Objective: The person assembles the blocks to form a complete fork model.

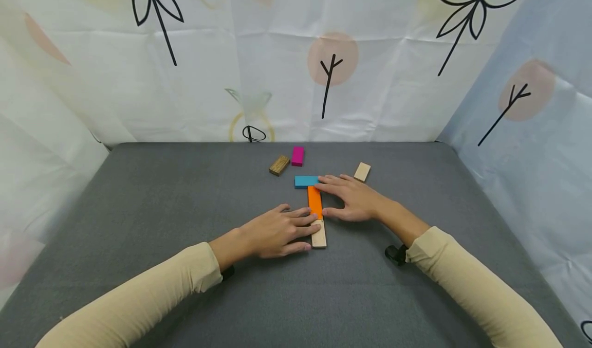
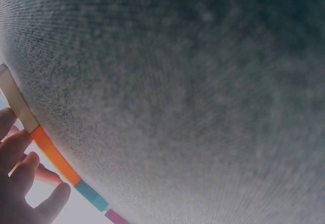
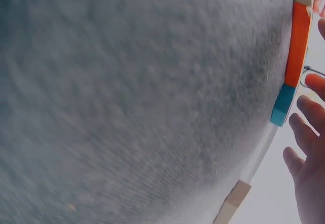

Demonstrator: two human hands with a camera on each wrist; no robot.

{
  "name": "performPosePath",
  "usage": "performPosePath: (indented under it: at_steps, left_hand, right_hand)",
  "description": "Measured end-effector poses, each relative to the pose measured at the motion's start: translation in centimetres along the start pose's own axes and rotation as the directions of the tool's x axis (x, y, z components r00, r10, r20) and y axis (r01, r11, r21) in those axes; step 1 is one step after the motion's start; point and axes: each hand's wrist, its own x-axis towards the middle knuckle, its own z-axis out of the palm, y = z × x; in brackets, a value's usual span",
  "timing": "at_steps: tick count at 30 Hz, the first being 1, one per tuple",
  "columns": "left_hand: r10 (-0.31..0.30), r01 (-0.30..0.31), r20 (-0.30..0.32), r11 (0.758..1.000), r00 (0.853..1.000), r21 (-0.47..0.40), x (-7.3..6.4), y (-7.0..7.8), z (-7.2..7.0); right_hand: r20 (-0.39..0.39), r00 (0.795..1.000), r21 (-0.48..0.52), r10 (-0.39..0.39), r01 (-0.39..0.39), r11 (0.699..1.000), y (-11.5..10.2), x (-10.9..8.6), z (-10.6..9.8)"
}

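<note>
Three blocks form a T-like row on the grey table: a blue block (image 1: pixel 304 182) lies crosswise at the far end, an orange block (image 1: pixel 314 199) runs toward me from it, and a pale wooden block (image 1: pixel 319 241) continues the line. My left hand (image 1: pixel 277 232) reaches in from the left with spread fingers, its fingertips over the pale block and the orange block's near end. From the right, my right hand (image 1: pixel 355 199) has its fingertips at the blue block's right end. Its thumb points at the orange block's right side. Neither hand is curled round a block.
Beyond the row lie a dark brown wooden block (image 1: pixel 279 165) and a magenta block (image 1: pixel 298 156). Another pale block (image 1: pixel 363 171) sits just past my right hand. Patterned white cloth (image 1: pixel 277 80) hangs along the table's back edge and sides.
</note>
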Motion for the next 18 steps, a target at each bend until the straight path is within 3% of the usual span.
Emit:
performPosePath:
  at_steps: [5,18]
  left_hand:
    - [0.013,-0.013,-0.023,1.0,1.0,0.016,-0.12,0.01,0.03]
    - [0.012,-0.011,-0.029,1.0,1.0,0.019,-0.14,0.06,0.04]
  right_hand:
    - [0.005,0.999,-0.016,-0.053,0.053,0.998,-0.43,-0.04,0.36]
    - [0.013,0.998,-0.023,-0.061,0.061,0.998,-0.64,-0.03,0.4]
